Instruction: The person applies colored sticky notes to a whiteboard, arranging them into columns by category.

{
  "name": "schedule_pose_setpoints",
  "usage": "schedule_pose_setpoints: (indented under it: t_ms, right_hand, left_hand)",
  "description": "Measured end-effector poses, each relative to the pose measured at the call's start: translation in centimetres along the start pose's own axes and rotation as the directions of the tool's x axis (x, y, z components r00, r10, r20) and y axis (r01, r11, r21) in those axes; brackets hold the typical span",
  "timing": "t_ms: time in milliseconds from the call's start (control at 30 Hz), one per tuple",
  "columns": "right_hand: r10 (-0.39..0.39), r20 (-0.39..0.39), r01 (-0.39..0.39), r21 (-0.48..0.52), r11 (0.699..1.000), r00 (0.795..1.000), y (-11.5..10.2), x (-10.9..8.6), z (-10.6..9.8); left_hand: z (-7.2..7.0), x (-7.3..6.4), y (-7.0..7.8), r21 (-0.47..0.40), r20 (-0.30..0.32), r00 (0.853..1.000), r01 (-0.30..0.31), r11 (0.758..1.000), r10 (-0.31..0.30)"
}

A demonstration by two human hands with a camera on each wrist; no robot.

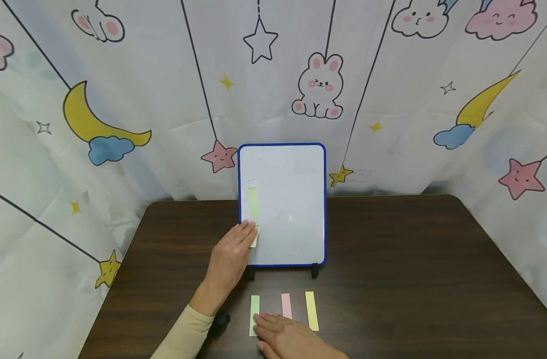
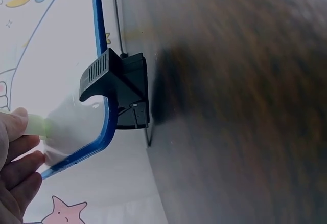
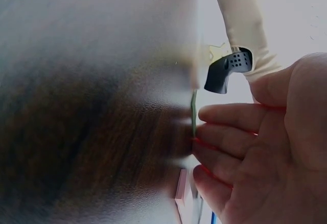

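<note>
The left hand (image 1: 230, 254) is at the lower left of a blue-framed whiteboard (image 1: 291, 199). Its thumb and fingers pinch a pale green sticky strip (image 2: 36, 125) against or just off the board; the contact is partly hidden. Higher on the board is another pale green strip (image 1: 253, 202). The right hand (image 1: 284, 336) lies low over the table, fingers extended, fingertips touching a green sticky strip pad (image 1: 254, 304). Beside that pad are a pink strip pad (image 1: 286, 305), partly covered by the hand, and a yellow strip pad (image 1: 311, 311).
Black stand feet (image 1: 315, 270) hold the whiteboard upright on the dark wooden table (image 1: 403, 274). A black wrist device (image 1: 219, 323) sits beneath the left sleeve. Behind the table hangs a white curtain (image 1: 165, 60) printed with stars, moons and rabbits.
</note>
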State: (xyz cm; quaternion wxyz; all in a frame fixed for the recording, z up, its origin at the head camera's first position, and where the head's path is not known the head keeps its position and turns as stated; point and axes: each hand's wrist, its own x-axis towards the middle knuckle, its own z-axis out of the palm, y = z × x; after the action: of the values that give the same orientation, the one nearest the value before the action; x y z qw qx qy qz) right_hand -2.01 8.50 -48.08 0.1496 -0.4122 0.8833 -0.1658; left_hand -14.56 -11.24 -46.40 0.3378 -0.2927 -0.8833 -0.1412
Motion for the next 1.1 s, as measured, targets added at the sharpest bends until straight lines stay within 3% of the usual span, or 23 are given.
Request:
schedule_pose_setpoints:
  t_ms: [133, 367, 733, 900, 1100]
  right_hand:
    - [0.028, 0.049, -0.029, 0.025, 0.999, 0.998, 0.05, 0.00, -0.19]
    - [-0.025, -0.059, 0.023, -0.028, 0.999, 0.998, 0.03, -0.02, -0.03]
    - [-0.115, -0.043, 0.109, -0.127, 0.986, 0.992, 0.40, 0.19, 0.05]
    - [-0.122, -0.047, 0.114, -0.139, 0.984, 0.991, 0.40, 0.22, 0.06]
    - [-0.068, -0.051, 0.063, -0.087, 0.994, 0.996, 0.03, -0.02, 0.26]
  left_hand:
    - [0.10, 0.02, -0.04, 0.012, -0.002, 1.000, -0.018, 1.000, 0.018]
    - [-0.01, 0.14, 0.02, 0.015, 0.023, 0.999, -0.034, 0.999, 0.034]
    - [0.22, -0.03, 0.17, 0.036, 0.059, 0.998, -0.019, 0.999, 0.016]
    - [0.18, -0.13, 0.16, 0.041, 0.072, 0.997, -0.014, 0.999, 0.011]
    - [0.09, -0.29, 0.23, 0.050, 0.077, 0.997, -0.008, 0.999, 0.005]
